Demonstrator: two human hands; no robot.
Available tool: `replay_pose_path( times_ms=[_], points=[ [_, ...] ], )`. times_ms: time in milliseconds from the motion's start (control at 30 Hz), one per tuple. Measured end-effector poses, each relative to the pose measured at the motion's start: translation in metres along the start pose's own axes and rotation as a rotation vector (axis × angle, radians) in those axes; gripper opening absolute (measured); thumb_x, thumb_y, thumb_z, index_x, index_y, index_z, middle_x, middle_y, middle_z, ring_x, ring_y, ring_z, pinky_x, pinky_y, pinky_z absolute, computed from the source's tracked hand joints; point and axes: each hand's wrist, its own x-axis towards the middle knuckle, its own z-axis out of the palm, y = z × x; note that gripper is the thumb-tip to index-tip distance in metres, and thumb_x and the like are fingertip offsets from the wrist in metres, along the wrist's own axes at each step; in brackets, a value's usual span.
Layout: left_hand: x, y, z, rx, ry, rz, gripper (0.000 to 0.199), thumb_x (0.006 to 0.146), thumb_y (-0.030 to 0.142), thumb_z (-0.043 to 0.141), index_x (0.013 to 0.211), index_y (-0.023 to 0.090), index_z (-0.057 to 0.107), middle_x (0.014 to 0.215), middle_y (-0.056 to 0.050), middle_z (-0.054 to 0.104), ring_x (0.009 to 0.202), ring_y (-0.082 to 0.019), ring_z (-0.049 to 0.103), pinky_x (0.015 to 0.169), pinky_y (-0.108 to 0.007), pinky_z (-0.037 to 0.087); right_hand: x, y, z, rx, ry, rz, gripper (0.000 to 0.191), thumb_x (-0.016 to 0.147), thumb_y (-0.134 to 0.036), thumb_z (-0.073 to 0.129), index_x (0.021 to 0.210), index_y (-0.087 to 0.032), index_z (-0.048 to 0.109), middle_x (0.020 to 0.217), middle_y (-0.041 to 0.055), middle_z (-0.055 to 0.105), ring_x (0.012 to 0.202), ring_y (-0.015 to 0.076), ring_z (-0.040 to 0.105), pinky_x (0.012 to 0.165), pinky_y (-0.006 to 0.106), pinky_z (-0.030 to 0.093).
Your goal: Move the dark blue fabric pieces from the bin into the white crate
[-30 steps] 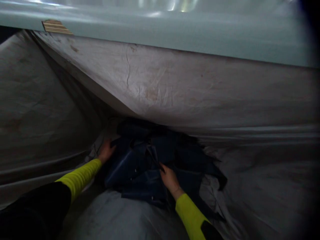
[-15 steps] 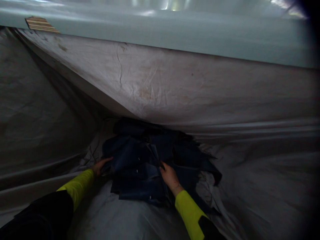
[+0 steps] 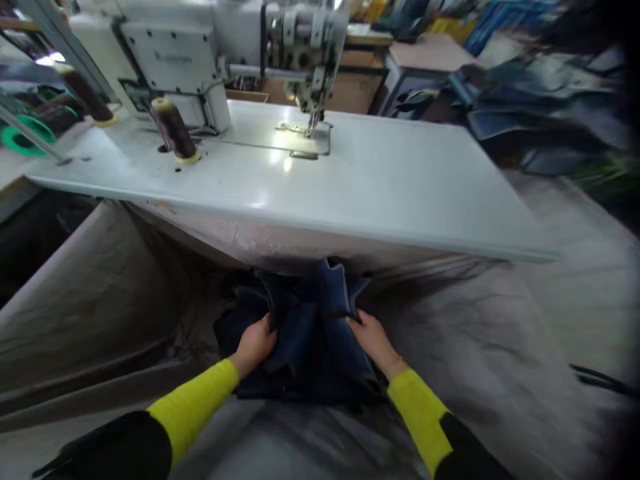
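Observation:
Dark blue denim pieces (image 3: 300,333) lie in a heap on grey cloth below the edge of a sewing table. My left hand (image 3: 257,341) is closed on the denim at the left of the heap. On the right side, my right hand (image 3: 371,333) pinches the edge of a denim piece whose upper part stands raised between the hands. The undersides of the held pieces are hidden, and the picture is slightly blurred.
A white sewing machine (image 3: 170,57) stands on the pale tabletop (image 3: 400,173), with a dark thread cone (image 3: 175,132) beside it. Grey cloth (image 3: 475,360) spreads below. More denim (image 3: 540,107) is piled at the back right; a pinkish table (image 3: 433,52) stands behind.
The view has risen to show the tabletop and machine. My left hand has moved inward from the heap's left edge onto the denim; both hands now lift cloth, and part of it stands up.

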Motion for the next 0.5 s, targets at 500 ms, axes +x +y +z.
replay_pose_path(
  times_ms=[500],
  points=[
    [-0.308,0.365,0.036,0.088,-0.350,0.722,0.067,0.087,0.031,0.037,0.147,0.010,0.016,0.126,-0.017,0.058,0.121,-0.029,0.052,0.105,-0.047,0.042,-0.340,-0.069,-0.245,0.442,0.678,-0.272,0.036,0.076,-0.014,0.045,0.106,-0.015,0.065,0.107,0.0061,0.066,0.101,0.0172,0.061,0.094,0.029,0.048]
  ],
)
